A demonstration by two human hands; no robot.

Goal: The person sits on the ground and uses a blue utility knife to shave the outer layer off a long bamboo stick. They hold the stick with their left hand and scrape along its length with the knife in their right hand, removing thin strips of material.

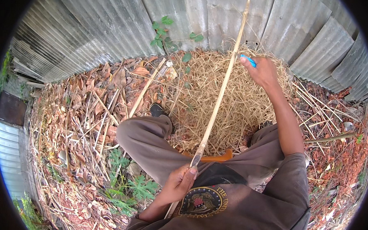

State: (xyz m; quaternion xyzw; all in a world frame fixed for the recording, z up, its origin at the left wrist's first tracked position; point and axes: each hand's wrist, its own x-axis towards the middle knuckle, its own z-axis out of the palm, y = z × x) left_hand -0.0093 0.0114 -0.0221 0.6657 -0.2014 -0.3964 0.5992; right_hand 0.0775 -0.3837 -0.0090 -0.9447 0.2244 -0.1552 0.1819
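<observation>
A long, pale stick (217,104) slants from beside my waist up past the top of the view. My left hand (178,183) is closed around its darker lower part, just in front of my shirt. Farther out, my right hand (261,70) grips a blue-handled cutter knife (248,60). The knife's tip meets or nearly meets the right side of the stick; whether it touches is too small to tell. Beneath the stick, between my spread knees, lies a heap of thin straw-coloured shavings (246,101).
Grey corrugated metal sheets (114,25) form a fence ahead. Dry brown leaves (77,106) cover the ground at left, where a cut stick (147,88) lies. Green plants (142,188) grow near my left knee. An orange seat edge (215,158) shows beneath me; thin sticks (311,106) lie at right.
</observation>
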